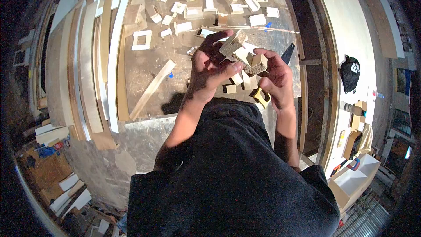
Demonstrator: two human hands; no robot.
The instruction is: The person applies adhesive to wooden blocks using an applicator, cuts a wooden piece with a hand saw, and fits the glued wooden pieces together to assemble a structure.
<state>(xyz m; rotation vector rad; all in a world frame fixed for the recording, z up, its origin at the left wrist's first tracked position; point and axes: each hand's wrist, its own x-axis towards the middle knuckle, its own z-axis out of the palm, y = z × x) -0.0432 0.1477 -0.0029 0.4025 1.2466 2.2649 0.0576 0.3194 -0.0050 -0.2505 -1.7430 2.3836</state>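
Observation:
Above the near edge of the worktable (175, 79), both hands hold a small piece made of rough wooden blocks (242, 54). My left hand (211, 63) grips its left side, with fingers behind it and the thumb in front. At its right end, the fingers of my right hand (276, 77) are curled round a block. Just below the piece lie small loose wood blocks (230, 88). A saw with a yellow handle (262, 98) lies beside my right hand, its dark blade (287, 54) showing further right.
Many small wooden assemblies (193, 13) are spread over the table's far part. Long boards (94, 61) lie at the left, and a single strip (153, 88) lies nearer. To the right, another bench (346, 39) holds a black bag (350, 74).

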